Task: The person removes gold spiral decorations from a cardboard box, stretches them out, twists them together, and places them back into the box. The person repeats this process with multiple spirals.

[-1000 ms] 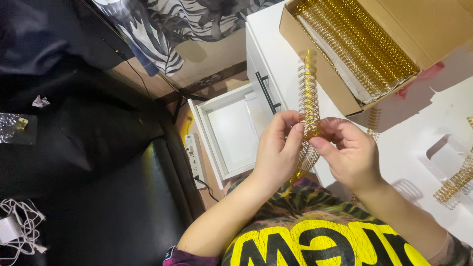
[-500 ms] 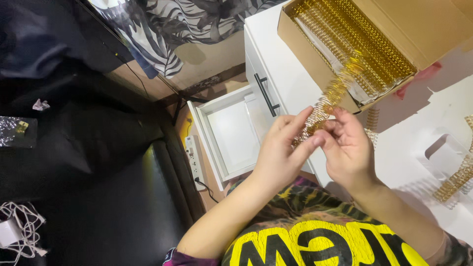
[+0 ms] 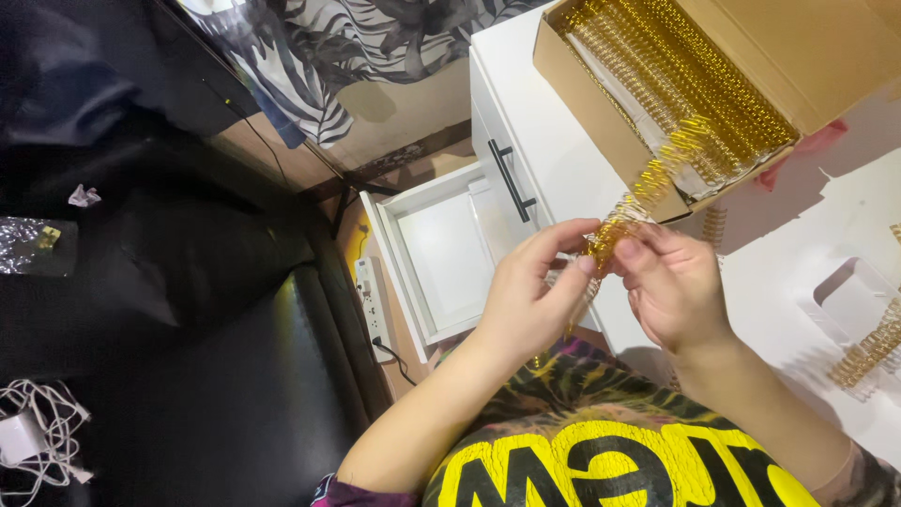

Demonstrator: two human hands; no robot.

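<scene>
A gold wire binding spine [image 3: 648,188] is pinched at its lower end between my left hand [image 3: 530,300] and my right hand [image 3: 671,286]. It slants up and to the right, and its upper end reaches the edge of an open cardboard box [image 3: 601,113]. That box is filled with several more gold binding spines [image 3: 676,66]. Both hands meet over the front edge of a white table [image 3: 554,141], just above my yellow and black printed shirt.
A white drawer [image 3: 441,253] stands pulled out under the table, with a power strip [image 3: 374,305] beside it. Loose gold spines [image 3: 868,347] lie at the right on white cut-out card [image 3: 845,291]. A black seat [image 3: 188,376] and a white charger cable [image 3: 38,437] are at left.
The spine stood upright between my hands; now it is tilted to the right toward the box. My hands have shifted slightly up and to the right with it.
</scene>
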